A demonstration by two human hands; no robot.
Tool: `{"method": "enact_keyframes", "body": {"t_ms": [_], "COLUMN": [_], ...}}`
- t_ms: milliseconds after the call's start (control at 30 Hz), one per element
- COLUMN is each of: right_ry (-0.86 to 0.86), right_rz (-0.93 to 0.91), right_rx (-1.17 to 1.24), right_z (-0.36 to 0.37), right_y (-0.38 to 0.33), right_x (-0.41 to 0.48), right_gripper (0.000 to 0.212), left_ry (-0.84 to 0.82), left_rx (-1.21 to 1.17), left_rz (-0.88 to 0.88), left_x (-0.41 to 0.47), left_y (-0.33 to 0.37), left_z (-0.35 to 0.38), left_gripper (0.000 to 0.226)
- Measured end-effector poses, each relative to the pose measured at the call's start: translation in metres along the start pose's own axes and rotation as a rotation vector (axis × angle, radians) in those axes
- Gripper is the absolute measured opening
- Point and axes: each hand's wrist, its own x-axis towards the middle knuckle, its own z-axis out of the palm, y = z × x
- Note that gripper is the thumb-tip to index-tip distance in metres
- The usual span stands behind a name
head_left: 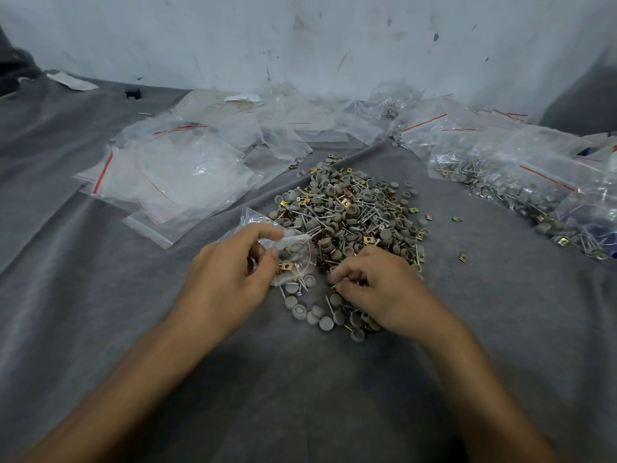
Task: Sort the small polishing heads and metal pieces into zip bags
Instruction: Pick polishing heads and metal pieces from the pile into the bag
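Left grip [230,265] pinched the small zip bag [295,253] at its mouth, a few parts already inside. Right grip [377,289] was curled, apparently pinching a brass piece [333,289] at the near edge of the pile [354,208], mid grey cloth [100,295].

Risks:
- The bag mouth sagged, so a drop could miss and scatter.
- Screw tips could pierce the film.
- Mixed parts invited a wrong pick.

Empty bags [173,168] lay toward the far-left edge, filled bags [521,182] along the right edge.

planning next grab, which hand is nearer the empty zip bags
Left. The left hand, gripping a small bag, lies just beside the empty zip bags; the right hand, farther right, pinches a brass clip by the pile.
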Motion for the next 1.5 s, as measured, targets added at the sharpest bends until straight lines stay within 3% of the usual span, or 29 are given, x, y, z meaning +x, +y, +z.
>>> {"method": "enact_keyframes", "body": {"t_ms": [200, 633, 1100, 1200, 1367, 1500], "right_ry": [-0.001, -0.033, -0.046, -0.01, 0.188, 0.227], "right_rz": [-0.019, -0.015, -0.019, -0.054, -0.118, -0.145], "right_rx": [-0.175, -0.212, -0.224, -0.114, 0.287, 0.419], "right_z": [0.003, 0.005, 0.004, 0.003, 0.01, 0.021], "right_y": [-0.001, -0.004, -0.004, -0.004, -0.019, -0.031], "right_x": [0.003, 0.001, -0.003, -0.003, -0.003, 0.001], "right_gripper": [0.02, 0.008, 0.009, 0.013, 0.012, 0.01], "left_ry": [0.005, -0.003, -0.011, -0.008, -0.007, 0.008], "left_rx": [0.005, 0.011, 0.015, 0.009, 0.004, 0.018], "left_rz": [0.0, -0.007, -0.016, -0.009, -0.002, -0.011], "left_x": [0.0, 0.001, 0.0, 0.0, 0.0, 0.001], "left_y": [-0.002, -0.002, -0.002, -0.002, -0.002, -0.004], "left_z": [0.001, 0.0, 0.0, 0.0, 0.001, 0.002], "left_gripper": [0.019, 0.018, 0.019, 0.019, 0.019, 0.021]}}
